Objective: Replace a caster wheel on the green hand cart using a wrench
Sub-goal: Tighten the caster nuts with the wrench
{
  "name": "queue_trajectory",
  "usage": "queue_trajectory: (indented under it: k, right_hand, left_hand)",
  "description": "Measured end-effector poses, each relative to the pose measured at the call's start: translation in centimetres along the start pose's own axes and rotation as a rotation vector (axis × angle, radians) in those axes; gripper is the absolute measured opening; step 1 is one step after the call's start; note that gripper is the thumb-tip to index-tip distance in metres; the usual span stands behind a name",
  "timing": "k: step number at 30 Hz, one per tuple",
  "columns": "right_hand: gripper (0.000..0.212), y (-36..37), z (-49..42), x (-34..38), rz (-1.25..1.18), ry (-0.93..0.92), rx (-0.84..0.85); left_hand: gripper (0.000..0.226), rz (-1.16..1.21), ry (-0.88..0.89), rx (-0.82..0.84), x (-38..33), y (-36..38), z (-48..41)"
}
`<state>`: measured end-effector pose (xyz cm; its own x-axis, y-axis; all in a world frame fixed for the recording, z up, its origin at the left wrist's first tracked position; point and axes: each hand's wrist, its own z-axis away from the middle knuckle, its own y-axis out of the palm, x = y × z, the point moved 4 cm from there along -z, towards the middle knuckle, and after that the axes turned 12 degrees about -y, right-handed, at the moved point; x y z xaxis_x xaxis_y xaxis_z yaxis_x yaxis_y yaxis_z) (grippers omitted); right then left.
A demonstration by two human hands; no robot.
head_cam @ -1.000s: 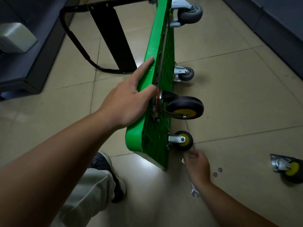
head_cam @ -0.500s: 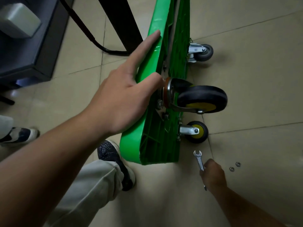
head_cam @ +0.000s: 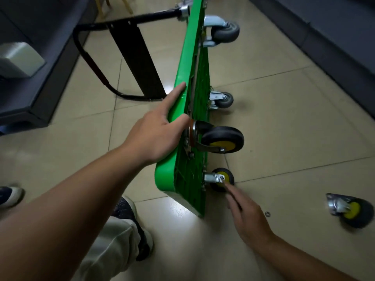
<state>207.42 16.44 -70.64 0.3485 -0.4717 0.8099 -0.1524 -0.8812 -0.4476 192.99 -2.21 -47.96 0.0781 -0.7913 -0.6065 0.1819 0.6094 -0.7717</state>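
Green hand cart tipped on its edge, one hand steadying it, the other at a caster.

The green hand cart (head_cam: 182,110) stands on its long side on the tiled floor (head_cam: 284,122), its black handle (head_cam: 129,55) to the far left. The left hand (head_cam: 156,136) grips its upper edge, forefinger laid along the rim, thumb beside the big black caster (head_cam: 222,139). The right hand (head_cam: 248,217) reaches in loosely, fingers extended, holding nothing visible, fingertips at the small near caster (head_cam: 220,179). A loose caster (head_cam: 351,209) lies far right; a washer (head_cam: 267,213) lies just beside the right hand.
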Motion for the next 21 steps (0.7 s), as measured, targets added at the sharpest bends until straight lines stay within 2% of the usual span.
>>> queue_trajectory:
  k: [3, 7, 14, 21]
  right_hand:
    - [0.044, 1.1, -3.2, 4.1, -0.176, -0.008, -0.217]
    - [0.047, 3.4, -5.1, 7.1, -0.239, -0.048, -0.332]
    - [0.051, 6.3, -4.5, 5.9, -0.362, -0.03, -0.313]
    - [0.052, 6.7, -5.5, 5.2, -0.394, -0.137, -0.195]
  left_hand:
    - [0.069, 0.008, -0.003, 0.009, -0.1, 0.0, 0.0]
    - [0.069, 0.005, 0.0, 0.007, 0.3, 0.0, -0.2]
    - [0.069, 0.014, -0.015, 0.025, 0.7, 0.1, -0.4]
    - [0.068, 0.015, -0.013, 0.008, 1.0, -0.2, -0.5]
